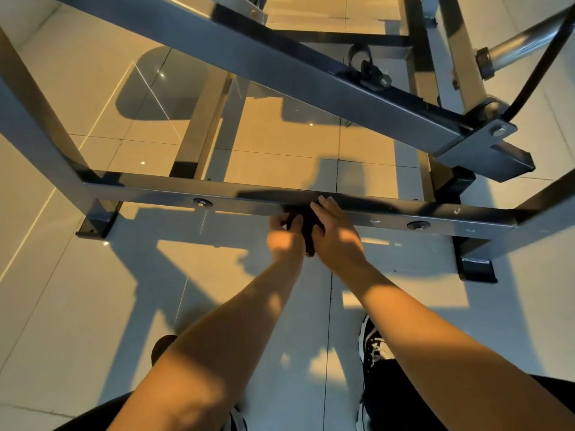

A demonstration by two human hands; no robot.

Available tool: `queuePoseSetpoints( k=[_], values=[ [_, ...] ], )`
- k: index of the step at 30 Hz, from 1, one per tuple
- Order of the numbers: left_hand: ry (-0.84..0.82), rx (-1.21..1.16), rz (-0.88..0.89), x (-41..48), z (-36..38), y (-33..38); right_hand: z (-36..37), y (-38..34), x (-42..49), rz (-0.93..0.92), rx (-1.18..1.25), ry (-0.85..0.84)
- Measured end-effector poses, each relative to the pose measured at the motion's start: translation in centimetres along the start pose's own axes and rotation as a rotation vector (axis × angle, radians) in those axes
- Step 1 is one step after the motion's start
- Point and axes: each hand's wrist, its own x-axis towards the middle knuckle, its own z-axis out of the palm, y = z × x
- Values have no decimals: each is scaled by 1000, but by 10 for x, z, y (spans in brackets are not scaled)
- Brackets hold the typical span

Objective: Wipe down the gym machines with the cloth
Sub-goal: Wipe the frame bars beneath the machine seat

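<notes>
Both hands meet at the middle of the low crossbar (255, 197) of the gym machine's steel frame, with the dark cloth (306, 227) bunched between them against the bar's near face. The left hand (286, 236) curls its fingers and thumb round the cloth's left side, while the right hand (337, 236) lies over the cloth with its fingers fairly straight, their tips reaching onto the top of the bar. The cloth looks wadded, so little of it meets the metal. The step would likely go better with the cloth spread flatter and wrapped over the top edge, so that the top and front are cleaned in one pass. Long strokes along the bar should suit it, with extra care round the two bolt heads (202, 203), where grime tends to collect, and out to the foot plates (93, 225) on the tiled floor (77, 306). The bar's underside is hidden and probably needs its own pass.
</notes>
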Motion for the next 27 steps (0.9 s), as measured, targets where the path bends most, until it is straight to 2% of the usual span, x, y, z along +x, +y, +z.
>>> queuePoseSetpoints(
  k=[4,8,11,14,18,22,24,27],
  values=[
    [-62,77,35,6,-5,-1,-1,3,1,-8,1,-20],
    [41,85,75,24,-30,4,3,-2,-3,-5,7,-1],
    [55,14,25,14,-21,5,4,6,-11,-24,-19,78],
    [-30,39,70,-4,0,2,3,22,-18,-25,-33,162],
    [-114,89,120,-3,2,0,0,25,-20,-11,-25,134],
    [9,69,93,9,-14,4,-3,22,-20,1,-32,103],
    [4,18,53,5,-11,5,-5,22,-18,4,-14,69],
    [-88,204,213,0,3,-1,-15,28,-12,33,47,-32]
  ],
)
